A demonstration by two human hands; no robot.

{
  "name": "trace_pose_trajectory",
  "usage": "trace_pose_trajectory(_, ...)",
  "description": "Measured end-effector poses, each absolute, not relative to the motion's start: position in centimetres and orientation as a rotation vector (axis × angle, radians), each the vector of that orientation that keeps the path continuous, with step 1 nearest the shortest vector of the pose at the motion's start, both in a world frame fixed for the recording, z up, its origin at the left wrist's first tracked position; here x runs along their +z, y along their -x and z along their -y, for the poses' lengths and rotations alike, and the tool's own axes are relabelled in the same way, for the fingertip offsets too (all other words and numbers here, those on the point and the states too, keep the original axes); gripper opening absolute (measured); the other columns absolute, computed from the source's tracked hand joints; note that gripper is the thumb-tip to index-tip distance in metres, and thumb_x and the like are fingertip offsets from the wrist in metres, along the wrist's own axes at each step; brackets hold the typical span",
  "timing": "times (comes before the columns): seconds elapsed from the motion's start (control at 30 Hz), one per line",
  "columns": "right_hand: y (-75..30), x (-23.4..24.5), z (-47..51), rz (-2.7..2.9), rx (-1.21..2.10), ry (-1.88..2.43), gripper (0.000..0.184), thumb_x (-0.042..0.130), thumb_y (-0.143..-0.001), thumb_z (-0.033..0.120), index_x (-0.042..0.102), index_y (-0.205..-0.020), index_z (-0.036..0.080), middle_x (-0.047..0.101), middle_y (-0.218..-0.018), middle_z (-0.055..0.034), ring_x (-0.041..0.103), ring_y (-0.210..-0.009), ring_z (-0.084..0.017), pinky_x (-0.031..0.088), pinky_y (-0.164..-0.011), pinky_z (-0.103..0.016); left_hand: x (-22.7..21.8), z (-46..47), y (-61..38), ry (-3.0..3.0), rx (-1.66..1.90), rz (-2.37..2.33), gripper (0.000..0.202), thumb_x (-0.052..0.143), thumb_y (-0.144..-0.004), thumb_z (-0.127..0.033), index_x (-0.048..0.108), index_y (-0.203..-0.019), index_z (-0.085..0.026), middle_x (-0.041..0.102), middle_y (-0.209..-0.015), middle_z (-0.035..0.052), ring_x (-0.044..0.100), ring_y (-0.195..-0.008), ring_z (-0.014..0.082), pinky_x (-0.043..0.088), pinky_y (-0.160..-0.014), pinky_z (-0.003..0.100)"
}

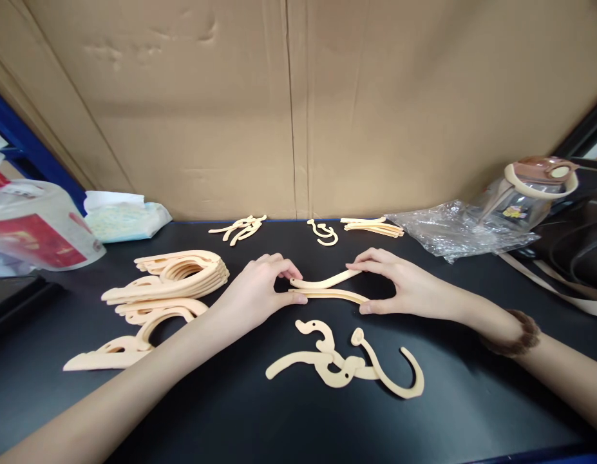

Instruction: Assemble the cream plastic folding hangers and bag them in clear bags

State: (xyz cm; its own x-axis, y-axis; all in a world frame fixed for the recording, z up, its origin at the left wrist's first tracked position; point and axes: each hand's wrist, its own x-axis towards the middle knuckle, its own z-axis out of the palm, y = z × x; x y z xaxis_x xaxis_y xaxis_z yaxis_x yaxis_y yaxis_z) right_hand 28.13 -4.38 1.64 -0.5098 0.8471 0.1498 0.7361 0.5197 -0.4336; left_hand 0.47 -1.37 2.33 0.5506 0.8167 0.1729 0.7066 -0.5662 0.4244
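My left hand (259, 293) and my right hand (404, 287) meet at the middle of a black table (279, 419). Each pinches one end of two thin curved beige strips (327, 288), one lying above the other. Thumb and fingers of both hands are closed on the strips' ends. Just in front of my hands lie flat beige cut-out pieces (344, 364) with hooks and small holes, overlapping each other.
A stack of larger curved beige pieces (175, 277) lies left, with more spread toward me. Small pieces (240, 229) (322, 232) (373, 225) line the back edge by a cardboard wall. Clear plastic bag (453, 235) and bottle (530, 193) stand right; tissues (119, 216) left.
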Motion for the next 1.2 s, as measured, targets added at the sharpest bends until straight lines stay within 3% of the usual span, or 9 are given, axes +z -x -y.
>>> trace_pose_trajectory(0.23, -28.3, 1.7, 4.3, 2.414, 0.512, 1.25, 0.065, 0.066, -0.075, 0.058, 0.052, -0.132, 0.029, 0.052, -0.125, -0.007, 0.051, -0.116, -0.027, 0.041, -0.101, -0.045, 2.7, 1.6, -0.5, -2.489, 0.517, -1.256, 0.021, 0.069, -0.076, -0.043, 0.067, -0.086, -0.025, 0.065, -0.087, 0.0002, 0.059, -0.09, 0.0224, 0.045, -0.079, 0.036)
trace_pose_trajectory(0.33, -28.2, 1.7, 4.3, 2.436, 0.493, 1.269, 0.066, 0.066, -0.075, 0.058, 0.051, -0.132, 0.028, 0.054, -0.123, -0.0083, 0.049, -0.116, -0.029, 0.04, -0.1, -0.047, 2.3, 1.6, -0.4, -2.5, 0.478, -1.26, 0.028, 0.068, -0.077, -0.046, 0.067, -0.095, -0.026, 0.064, -0.094, 0.0018, 0.059, -0.094, 0.024, 0.045, -0.083, 0.039)
trace_pose_trajectory(0.57, -28.4, 1.6, 4.0, 2.411, 0.485, 1.234, 0.052, 0.06, -0.084, 0.051, 0.053, -0.129, 0.025, 0.058, -0.106, -0.0061, 0.055, -0.103, -0.024, 0.045, -0.09, -0.04, 2.1, 1.9, -0.4, -2.494, 0.43, -1.313, 0.052, 0.068, -0.074, -0.054, 0.062, -0.117, -0.025, 0.059, -0.112, 0.0053, 0.056, -0.104, 0.0283, 0.044, -0.09, 0.043)
trace_pose_trajectory(0.97, -28.3, 1.6, 3.9, 2.367, 0.439, 1.218, 0.032, 0.064, -0.086, 0.036, 0.059, -0.114, 0.02, 0.062, -0.096, -0.0033, 0.059, -0.092, -0.018, 0.046, -0.082, -0.032, 2.5, 2.5, -0.4, -2.469, 0.337, -1.316, 0.085, 0.062, -0.066, -0.074, 0.05, -0.133, -0.023, 0.052, -0.128, 0.0097, 0.049, -0.115, 0.0333, 0.041, -0.097, 0.046)
trace_pose_trajectory(1.2, -28.4, 1.3, 3.8, 2.383, 0.448, 1.198, 0.032, 0.062, -0.087, 0.039, 0.059, -0.112, 0.02, 0.06, -0.097, -0.0043, 0.058, -0.091, -0.019, 0.046, -0.081, -0.033, 2.8, 2.0, -0.3, -2.398, 0.264, -1.303, 0.084, 0.064, -0.068, -0.069, 0.047, -0.136, -0.024, 0.048, -0.132, 0.0075, 0.044, -0.12, 0.0301, 0.038, -0.101, 0.043)
